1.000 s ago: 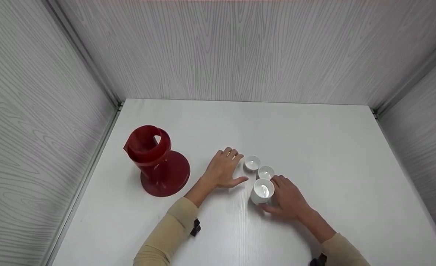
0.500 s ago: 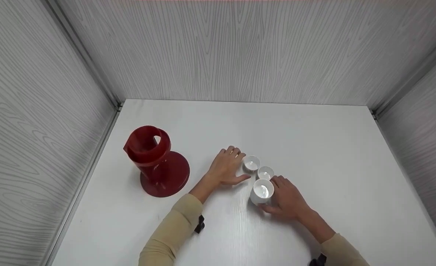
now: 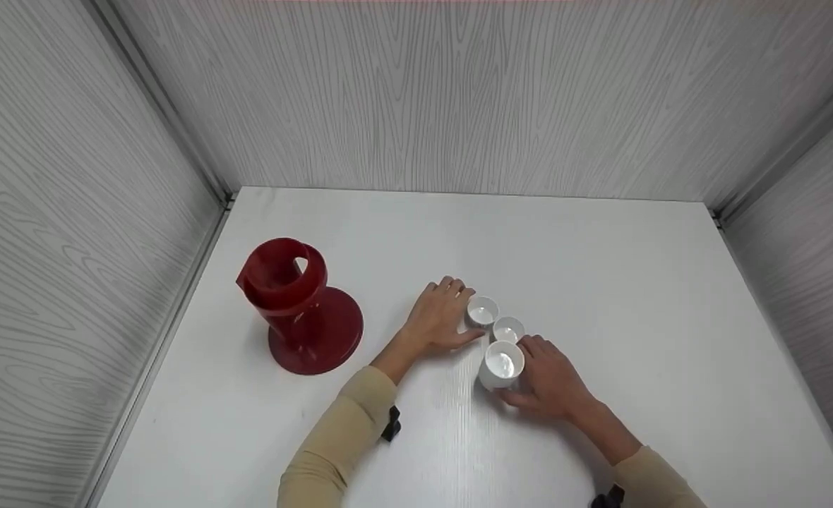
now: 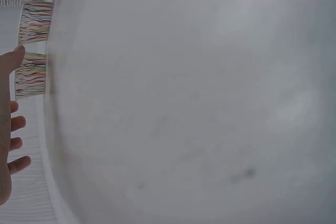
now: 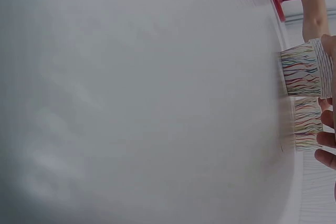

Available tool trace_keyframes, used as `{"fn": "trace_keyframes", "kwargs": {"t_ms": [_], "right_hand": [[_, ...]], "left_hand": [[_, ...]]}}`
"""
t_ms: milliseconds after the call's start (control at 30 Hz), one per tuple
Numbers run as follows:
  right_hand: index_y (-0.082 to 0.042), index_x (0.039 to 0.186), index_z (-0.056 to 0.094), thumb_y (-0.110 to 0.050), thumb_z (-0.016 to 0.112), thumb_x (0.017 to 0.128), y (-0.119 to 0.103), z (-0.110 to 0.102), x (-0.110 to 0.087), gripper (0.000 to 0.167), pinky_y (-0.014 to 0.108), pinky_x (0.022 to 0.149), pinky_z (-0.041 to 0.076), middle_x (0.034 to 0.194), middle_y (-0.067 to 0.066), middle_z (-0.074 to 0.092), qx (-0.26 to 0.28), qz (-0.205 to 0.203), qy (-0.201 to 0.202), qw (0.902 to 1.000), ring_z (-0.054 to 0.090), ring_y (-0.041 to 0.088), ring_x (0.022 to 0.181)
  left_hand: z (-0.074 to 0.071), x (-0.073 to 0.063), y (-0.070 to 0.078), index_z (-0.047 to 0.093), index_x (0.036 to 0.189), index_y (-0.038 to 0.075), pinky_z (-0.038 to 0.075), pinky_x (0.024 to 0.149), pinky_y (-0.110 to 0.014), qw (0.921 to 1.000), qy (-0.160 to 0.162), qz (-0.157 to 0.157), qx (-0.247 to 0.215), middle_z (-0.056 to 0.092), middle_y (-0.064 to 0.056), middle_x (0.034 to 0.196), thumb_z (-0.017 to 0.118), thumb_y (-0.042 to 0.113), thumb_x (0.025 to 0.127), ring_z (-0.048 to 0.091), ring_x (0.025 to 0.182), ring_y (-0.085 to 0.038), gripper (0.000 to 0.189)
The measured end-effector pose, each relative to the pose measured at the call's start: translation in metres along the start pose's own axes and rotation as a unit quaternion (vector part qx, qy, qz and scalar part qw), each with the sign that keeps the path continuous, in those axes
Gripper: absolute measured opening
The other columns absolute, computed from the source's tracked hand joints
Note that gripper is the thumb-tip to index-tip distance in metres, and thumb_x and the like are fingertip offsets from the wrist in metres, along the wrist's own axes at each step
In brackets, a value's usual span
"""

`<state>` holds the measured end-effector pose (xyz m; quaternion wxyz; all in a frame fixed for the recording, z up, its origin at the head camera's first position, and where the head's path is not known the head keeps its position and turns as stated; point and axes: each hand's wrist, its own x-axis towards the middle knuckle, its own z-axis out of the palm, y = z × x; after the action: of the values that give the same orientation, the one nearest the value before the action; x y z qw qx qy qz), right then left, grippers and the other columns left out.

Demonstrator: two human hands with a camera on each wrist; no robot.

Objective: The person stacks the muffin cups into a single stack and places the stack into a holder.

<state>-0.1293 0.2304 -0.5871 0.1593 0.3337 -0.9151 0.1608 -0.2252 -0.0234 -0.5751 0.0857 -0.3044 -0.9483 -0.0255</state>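
Note:
Three white paper cup groups stand in a slanting row at the middle of the table. The nearest is a stack of paper cups, whose several rims show in the right wrist view. My right hand grips this stack from the right, thumb at its near side. Behind it stand the middle paper cup and the far left paper cup, printed with coloured wavy lines. My left hand is beside the far left cup, fingers spread along its left side and thumb in front, overlapping its edge in the left wrist view.
At the left stands a red plastic piece with a round base and a tilted, open-topped cylinder with a hole in its wall. Wood-grain panels enclose the white table at the back and both sides.
My left hand has moved right and slightly away from me, up to the far left paper cup. My right hand and the stack have stayed in place.

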Motion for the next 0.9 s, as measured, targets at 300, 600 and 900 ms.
{"fn": "trace_keyframes", "kwargs": {"t_ms": [300, 600, 900], "right_hand": [[-0.007, 0.121, 0.062, -0.054, 0.085, 0.074, -0.001, 0.001, 0.000, 0.070, 0.036, 0.079, 0.053, 0.106, 0.003, 0.066, -0.001, -0.016, 0.014, 0.9998, 0.059, 0.020, 0.092], [-0.007, 0.120, 0.063, -0.055, 0.085, 0.075, -0.001, 0.001, -0.001, 0.070, 0.036, 0.080, 0.053, 0.106, 0.003, 0.065, -0.004, -0.011, 0.011, 0.9999, 0.059, 0.021, 0.093], [-0.006, 0.121, 0.063, -0.054, 0.085, 0.074, 0.001, 0.002, 0.000, 0.071, 0.036, 0.079, 0.053, 0.107, 0.004, 0.066, -0.002, -0.020, 0.015, 0.9997, 0.060, 0.021, 0.093]], "left_hand": [[0.001, 0.006, 0.001, 0.061, 0.140, 0.014, 0.052, 0.101, -0.040, 0.9999, 0.000, 0.013, 0.008, 0.066, -0.006, 0.133, 0.053, 0.077, 0.092, 0.059, 0.126, -0.024, 0.079], [0.004, 0.013, 0.004, 0.059, 0.142, 0.015, 0.051, 0.102, -0.042, 0.9999, -0.010, 0.012, 0.000, 0.065, -0.006, 0.134, 0.051, 0.078, 0.092, 0.058, 0.128, -0.025, 0.082], [0.005, 0.015, 0.005, 0.061, 0.139, 0.015, 0.052, 0.100, -0.041, 0.9999, 0.000, 0.014, 0.001, 0.066, -0.006, 0.132, 0.053, 0.077, 0.092, 0.058, 0.126, -0.024, 0.078]]}}
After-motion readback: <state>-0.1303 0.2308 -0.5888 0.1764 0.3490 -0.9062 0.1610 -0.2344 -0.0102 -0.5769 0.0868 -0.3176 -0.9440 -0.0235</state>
